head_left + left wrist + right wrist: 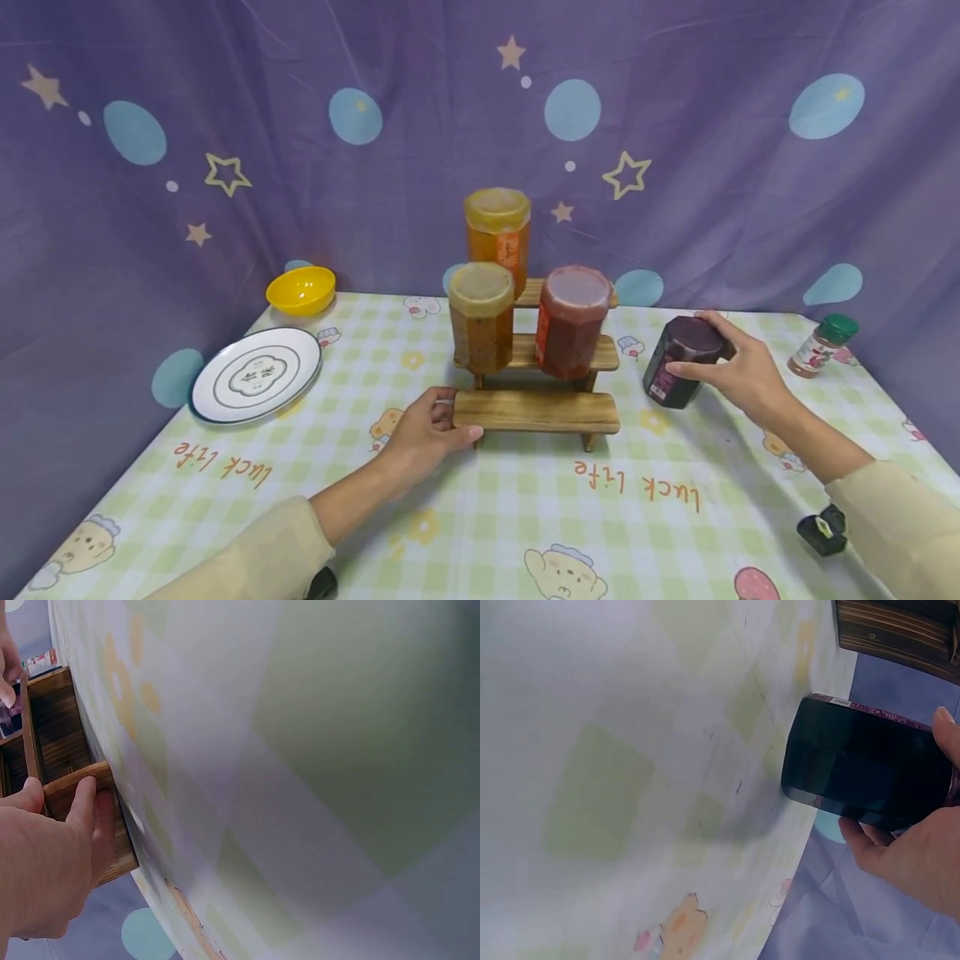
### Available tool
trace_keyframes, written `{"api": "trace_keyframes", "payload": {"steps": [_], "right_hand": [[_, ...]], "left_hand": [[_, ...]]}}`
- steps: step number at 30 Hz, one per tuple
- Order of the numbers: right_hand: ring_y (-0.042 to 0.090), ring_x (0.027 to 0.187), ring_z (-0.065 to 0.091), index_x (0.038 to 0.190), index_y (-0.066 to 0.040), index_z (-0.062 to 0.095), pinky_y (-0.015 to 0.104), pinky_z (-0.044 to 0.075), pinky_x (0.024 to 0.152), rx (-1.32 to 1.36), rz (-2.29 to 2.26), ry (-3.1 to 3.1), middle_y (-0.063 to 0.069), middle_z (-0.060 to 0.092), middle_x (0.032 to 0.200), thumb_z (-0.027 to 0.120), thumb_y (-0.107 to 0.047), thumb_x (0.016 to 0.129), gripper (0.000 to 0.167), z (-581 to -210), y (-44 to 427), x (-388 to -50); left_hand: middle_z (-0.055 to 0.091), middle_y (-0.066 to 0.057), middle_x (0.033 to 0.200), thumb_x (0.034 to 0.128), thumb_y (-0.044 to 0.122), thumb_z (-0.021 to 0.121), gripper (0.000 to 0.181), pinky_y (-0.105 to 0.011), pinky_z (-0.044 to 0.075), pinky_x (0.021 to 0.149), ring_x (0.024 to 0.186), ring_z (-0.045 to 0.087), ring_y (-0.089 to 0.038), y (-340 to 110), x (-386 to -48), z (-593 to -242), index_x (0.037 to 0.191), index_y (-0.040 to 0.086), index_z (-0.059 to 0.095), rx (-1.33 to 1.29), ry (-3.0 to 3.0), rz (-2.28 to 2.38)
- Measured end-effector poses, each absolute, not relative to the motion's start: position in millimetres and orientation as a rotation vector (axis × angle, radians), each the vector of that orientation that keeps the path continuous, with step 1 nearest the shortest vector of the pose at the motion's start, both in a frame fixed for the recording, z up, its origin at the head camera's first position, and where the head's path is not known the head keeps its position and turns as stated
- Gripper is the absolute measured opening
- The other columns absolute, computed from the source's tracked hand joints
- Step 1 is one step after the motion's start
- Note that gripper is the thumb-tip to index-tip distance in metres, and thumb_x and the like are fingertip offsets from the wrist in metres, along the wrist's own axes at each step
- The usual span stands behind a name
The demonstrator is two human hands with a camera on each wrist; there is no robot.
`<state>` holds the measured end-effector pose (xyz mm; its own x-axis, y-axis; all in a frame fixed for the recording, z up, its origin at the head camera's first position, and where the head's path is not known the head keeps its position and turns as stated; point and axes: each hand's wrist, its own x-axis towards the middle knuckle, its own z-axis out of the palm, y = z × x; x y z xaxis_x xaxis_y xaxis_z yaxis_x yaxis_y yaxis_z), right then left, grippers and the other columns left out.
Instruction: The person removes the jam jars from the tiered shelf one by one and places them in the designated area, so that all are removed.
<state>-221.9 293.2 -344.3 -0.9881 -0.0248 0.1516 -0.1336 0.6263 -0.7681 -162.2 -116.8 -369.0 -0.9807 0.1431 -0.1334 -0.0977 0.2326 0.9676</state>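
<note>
A three-step wooden stand (540, 411) is at the middle of the table. My left hand (426, 429) grips the left end of its lowest step, and the thumb lies at the front edge. In the left wrist view the fingers of that hand (49, 859) bend round the stand's wooden side (56, 724). To the right of the stand, my right hand (742, 367) holds a dark purple jam jar (667, 375) by its lid end. The jar leans slightly; whether its base touches the cloth I cannot tell. An amber jar (486, 243) stands on the top step, a brown jar (482, 329) and a red jar (573, 329) on the middle one.
On the left lie a white plate (213, 379) and a yellow bowl (300, 292). A small green-capped spice bottle (816, 350) stands at the far right. Black clip-like pieces (823, 532) show by the right sleeve. A purple curtain (420, 208) hangs behind the checked tablecloth (480, 517).
</note>
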Motion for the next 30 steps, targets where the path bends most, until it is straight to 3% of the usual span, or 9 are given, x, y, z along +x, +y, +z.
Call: {"api": "trace_keyframes", "payload": {"steps": [4,7,11,13,15,30], "right_hand": [[0.028,0.108,0.052,0.150,-0.013,0.030,0.013,0.046,0.068,0.193,1.258,-2.757,0.024,0.050,0.130,0.080,-0.035,0.079,0.090,-342.0,294.9,-221.8],[0.032,0.110,0.052,0.150,-0.007,0.026,0.017,0.047,0.071,0.243,1.237,-2.810,0.026,0.050,0.129,0.080,-0.032,0.080,0.092,-335.8,296.7,-222.2],[0.047,0.123,0.043,0.152,-0.004,0.019,0.043,0.050,0.086,0.287,1.234,-2.872,0.030,0.039,0.139,0.080,-0.031,0.080,0.098,-320.7,298.3,-224.2],[0.051,0.128,0.036,0.153,-0.005,0.017,0.059,0.043,0.092,0.296,1.212,-2.881,0.030,0.033,0.144,0.080,-0.032,0.080,0.100,-311.7,298.2,-225.8],[0.053,0.132,0.029,0.154,-0.008,0.015,0.067,0.035,0.096,0.293,1.198,-2.874,0.030,0.028,0.148,0.079,-0.034,0.081,0.101,-302.6,297.1,-227.2],[0.042,0.133,0.037,0.151,-0.013,0.030,0.059,0.032,0.104,0.325,1.273,-2.701,0.022,0.038,0.147,0.077,-0.034,0.083,0.085,-257.5,257.8,-241.4]], "left_hand": [[0.060,-0.014,0.113,0.0821,0.011,0.077,0.063,-0.032,0.054,0.078,0.095,0.062,-0.020,-116.6,-162.4,-369.9,0.135,0.002,0.043,0.040,2.291,1.846],[0.060,-0.014,0.112,0.0825,0.010,0.077,0.063,-0.033,0.054,0.078,0.095,0.062,-0.020,-116.2,-163.3,-370.6,0.135,0.002,0.042,0.044,2.274,1.854],[0.060,-0.014,0.112,0.0827,0.009,0.076,0.063,-0.033,0.054,0.079,0.095,0.063,-0.021,-116.1,-163.6,-370.8,0.135,0.002,0.042,0.044,2.267,1.856],[0.060,-0.014,0.112,0.0826,0.009,0.077,0.063,-0.033,0.055,0.079,0.095,0.063,-0.021,-116.2,-163.7,-370.8,0.135,0.002,0.042,0.039,2.271,1.855],[0.060,-0.014,0.111,0.0826,0.009,0.076,0.063,-0.033,0.055,0.079,0.095,0.063,-0.021,-116.2,-163.9,-370.8,0.135,0.002,0.042,0.038,2.270,1.858],[0.061,-0.013,0.109,0.0826,0.010,0.077,0.063,-0.033,0.054,0.078,0.093,0.062,-0.019,-116.5,-163.3,-370.5,0.135,0.003,0.042,0.026,2.282,1.844]]}}
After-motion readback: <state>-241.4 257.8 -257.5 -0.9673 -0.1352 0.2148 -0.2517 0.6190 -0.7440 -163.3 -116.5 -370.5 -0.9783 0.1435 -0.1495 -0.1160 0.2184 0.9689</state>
